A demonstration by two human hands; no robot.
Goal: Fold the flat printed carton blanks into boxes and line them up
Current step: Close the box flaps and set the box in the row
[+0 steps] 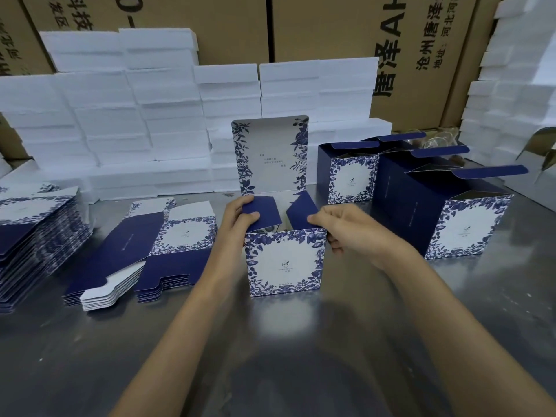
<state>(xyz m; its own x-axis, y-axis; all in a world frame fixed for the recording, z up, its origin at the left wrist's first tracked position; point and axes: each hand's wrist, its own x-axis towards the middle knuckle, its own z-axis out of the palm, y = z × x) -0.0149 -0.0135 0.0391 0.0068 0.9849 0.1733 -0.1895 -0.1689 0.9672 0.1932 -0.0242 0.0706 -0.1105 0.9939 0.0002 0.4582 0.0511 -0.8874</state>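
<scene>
Far-left stack (pixel 36 236): flat carton blanks, blue-and-white floral print, piled high at the left edge of the steel bench (pixel 270 341).
Second pile (pixel 141 254): more flat blanks, navy panels and white tabs fanned toward the viewer, lying just left of the left forearm.
Left hand (pixel 237 221): fingers curled over the navy left side flap (pixel 264 213) of the box, thumb on top, pinching it and tilting it inward.
Box being folded (pixel 284 263): stands upright at the middle of the bench, between the two hands, its white front face bordered with blue leaves turned to the viewer.
Lid (pixel 270 155): stands straight up at the back of the box, pale inside face with leaf borders and a few small lines of text.
Right hand (pixel 340 227): thumb and fingers pinch the navy right side flap (pixel 302 210), which also leans inward; lower fingers rest on the box's right wall.
Finished boxes (pixel 421 200): three upright boxes with open tops, in a row running back from the right of the bench, close together.
Behind: white foam blocks (pixel 135 115) stacked in tiers along the back, with big brown shipping cartons (pixel 331 28) printed in black characters behind them.
</scene>
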